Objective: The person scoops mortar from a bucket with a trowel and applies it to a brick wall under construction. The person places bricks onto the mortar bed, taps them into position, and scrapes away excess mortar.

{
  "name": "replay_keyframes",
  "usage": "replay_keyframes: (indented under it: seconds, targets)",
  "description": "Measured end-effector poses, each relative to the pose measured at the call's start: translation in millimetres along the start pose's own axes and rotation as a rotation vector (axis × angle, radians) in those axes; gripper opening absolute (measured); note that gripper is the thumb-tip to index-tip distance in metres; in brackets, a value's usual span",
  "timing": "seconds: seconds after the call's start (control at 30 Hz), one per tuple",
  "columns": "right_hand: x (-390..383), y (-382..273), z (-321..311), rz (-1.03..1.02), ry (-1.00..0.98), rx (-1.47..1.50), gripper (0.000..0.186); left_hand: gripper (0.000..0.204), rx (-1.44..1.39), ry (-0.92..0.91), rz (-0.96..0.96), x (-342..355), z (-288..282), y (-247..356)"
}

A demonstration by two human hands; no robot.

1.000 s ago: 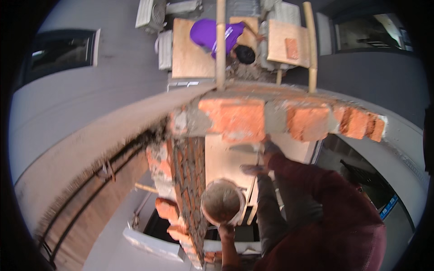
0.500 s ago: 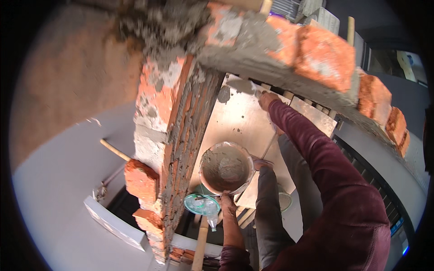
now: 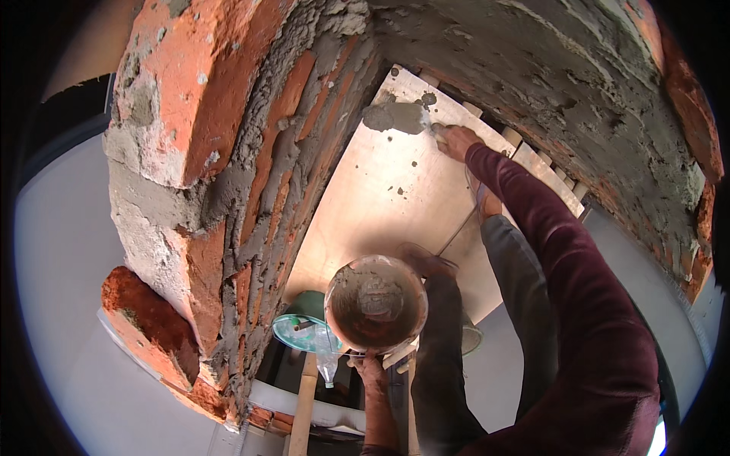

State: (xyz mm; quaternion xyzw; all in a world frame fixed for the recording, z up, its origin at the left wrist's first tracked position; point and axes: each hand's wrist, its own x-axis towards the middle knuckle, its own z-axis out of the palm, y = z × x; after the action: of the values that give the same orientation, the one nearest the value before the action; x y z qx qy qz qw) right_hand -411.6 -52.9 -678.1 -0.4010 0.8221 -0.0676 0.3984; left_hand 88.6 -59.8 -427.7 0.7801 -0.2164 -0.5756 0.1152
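1. Head view: the mortar bucket [image 3: 417, 304] is seen from above; grey mortar [image 3: 378, 298] lies inside, its depth hard to judge.
2. At the bucket's near side, the left hand [image 3: 371, 369] touches it; the fingers disappear beneath the rim, so I cannot tell how they are closed.
3. Beyond the bucket and to its right, the right hand [image 3: 458, 141] is wrapped around a trowel [image 3: 394, 118]; the grip hides most of the handle, and mortar masks the blade.
4. Beyond the bucket stretches a mortar-spattered plywood board [image 3: 395, 205], its near part covered.
5. Just left of the bucket, a teal pail [image 3: 308, 304] with a clear plastic bottle [image 3: 327, 359] is partly hidden; its other contents are unclear.
6. Farther left of the bucket, a brick wall [image 3: 209, 83] is cut off at the top.
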Motion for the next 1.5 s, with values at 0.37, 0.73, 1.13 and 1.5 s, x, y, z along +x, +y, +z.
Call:
replay_keyframes:
  seconds: [0.37,0.73,1.13,1.5]
  targets:
    - [-7.2,-35.0,66.3,-0.175,-0.213,0.373,0.043,0.042,-0.112,0.036,-0.018,14.4,-34.4,-29.5]
    - [-181.1,-95.5,-30.9,-0.395,-0.522,0.536,0.040,0.057,-0.243,0.182,-0.127,-25.7,-74.6,-41.9]
    - [-358.6,-256.8,-445.6,-0.143,-0.818,0.901,0.026,0.049,-0.167,0.116,0.051,-164.6,-95.0,55.6]
    - [-388.4,-270.5,-532.1,-0.285,-0.583,0.488,0.031,0.040,0.294,0.281,0.702,-300.2,-31.7,165.6]
